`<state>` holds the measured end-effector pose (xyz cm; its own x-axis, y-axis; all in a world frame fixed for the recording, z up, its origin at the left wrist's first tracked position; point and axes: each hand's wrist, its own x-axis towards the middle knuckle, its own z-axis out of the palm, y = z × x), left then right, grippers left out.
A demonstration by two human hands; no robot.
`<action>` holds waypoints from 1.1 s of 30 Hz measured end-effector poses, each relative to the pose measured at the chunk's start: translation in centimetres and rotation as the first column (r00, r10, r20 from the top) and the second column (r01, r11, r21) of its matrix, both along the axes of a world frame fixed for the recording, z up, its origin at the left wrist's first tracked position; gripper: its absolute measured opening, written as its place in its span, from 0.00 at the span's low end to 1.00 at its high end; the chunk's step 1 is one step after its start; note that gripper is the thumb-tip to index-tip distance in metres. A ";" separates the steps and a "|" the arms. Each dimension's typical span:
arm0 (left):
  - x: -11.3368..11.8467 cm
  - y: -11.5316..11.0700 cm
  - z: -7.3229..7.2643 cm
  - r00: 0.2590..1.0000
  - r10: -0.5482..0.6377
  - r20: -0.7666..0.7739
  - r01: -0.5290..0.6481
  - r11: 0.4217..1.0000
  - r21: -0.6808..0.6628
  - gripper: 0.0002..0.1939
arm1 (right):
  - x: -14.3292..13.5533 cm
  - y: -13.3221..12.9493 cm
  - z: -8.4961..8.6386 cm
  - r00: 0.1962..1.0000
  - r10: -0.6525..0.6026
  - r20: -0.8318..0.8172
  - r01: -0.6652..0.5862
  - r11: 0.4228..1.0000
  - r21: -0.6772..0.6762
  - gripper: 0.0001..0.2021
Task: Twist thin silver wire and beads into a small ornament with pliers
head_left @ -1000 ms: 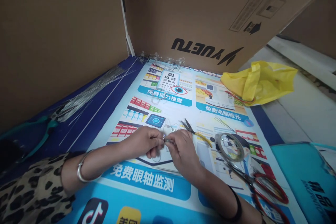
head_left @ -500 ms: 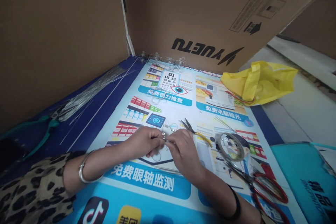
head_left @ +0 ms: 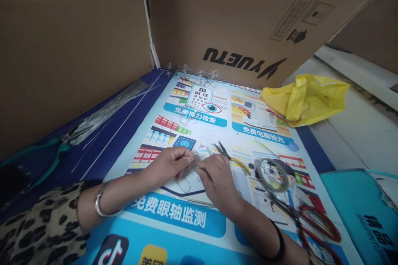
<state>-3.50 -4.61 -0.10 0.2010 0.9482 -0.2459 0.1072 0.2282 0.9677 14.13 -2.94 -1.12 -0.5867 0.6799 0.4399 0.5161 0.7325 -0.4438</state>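
Note:
My left hand [head_left: 171, 163] is closed in a pinch on a thin bent silver wire [head_left: 203, 143]. Loops of this wire stick out above and below the fingers. My right hand [head_left: 217, 177] pinches at the same small wire piece from the other side, fingertips a short gap from the left ones. The fingers partly hide where the wire is gripped. Just beyond the right hand lie yellow-handled pliers [head_left: 233, 159], jaws apart. A roll of clear tape [head_left: 273, 175] and red-handled scissors [head_left: 303, 215] lie to the right.
Cardboard walls [head_left: 248, 16] close off the back and left. A bundle of straight wires [head_left: 108, 112] and teal-handled cutters [head_left: 59, 151] lie left. Bent wire pieces [head_left: 202, 74] sit along the back. A yellow bag [head_left: 306, 99] and a teal package [head_left: 351, 207] are right.
My fingertips have shifted slightly, and the wire has turned between them, its upper loop now standing higher. The shiny bit seen between the fingertips is now less visible.

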 end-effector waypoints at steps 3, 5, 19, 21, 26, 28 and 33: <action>0.0 0.1 0.0 1.000 0.013 0.013 -0.012 1.000 -0.017 0.10 | 0.0 -0.1 0.1 1.000 0.004 0.012 -0.004 1.000 -0.028 0.05; 0.0 0.1 0.1 0.999 0.030 0.033 -0.029 0.999 -0.035 0.10 | 0.0 -0.2 0.0 1.000 0.010 0.021 -0.009 0.999 -0.031 0.05; -0.2 0.3 1.1 0.992 0.061 0.109 -0.049 0.993 -0.111 0.12 | 0.3 -0.2 -0.2 1.000 0.025 0.006 -0.025 0.999 -0.039 0.07; -0.2 0.4 1.2 0.990 0.063 0.123 -0.048 0.991 -0.122 0.12 | 0.3 -0.2 -0.3 0.999 0.033 -0.001 -0.033 0.999 -0.033 0.08; -0.3 0.4 1.0 0.991 0.056 0.121 -0.040 0.990 -0.135 0.11 | 0.3 -0.2 -0.4 0.999 0.052 -0.014 -0.052 0.998 -0.027 0.09; -0.4 0.5 0.8 0.991 0.050 0.121 -0.033 0.989 -0.141 0.11 | 0.3 -0.1 -0.4 0.998 0.061 -0.013 -0.061 0.998 -0.023 0.10; -0.7 0.6 0.5 0.987 0.028 0.158 -0.003 0.988 -0.156 0.11 | 0.4 0.0 -0.4 0.994 0.091 -0.066 -0.089 0.996 0.023 0.13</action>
<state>-4.18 -4.05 0.36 0.2348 0.9046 -0.3558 -0.0500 0.3768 0.9250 14.57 -2.99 -1.49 -0.6138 0.6162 0.4935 0.4175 0.7839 -0.4596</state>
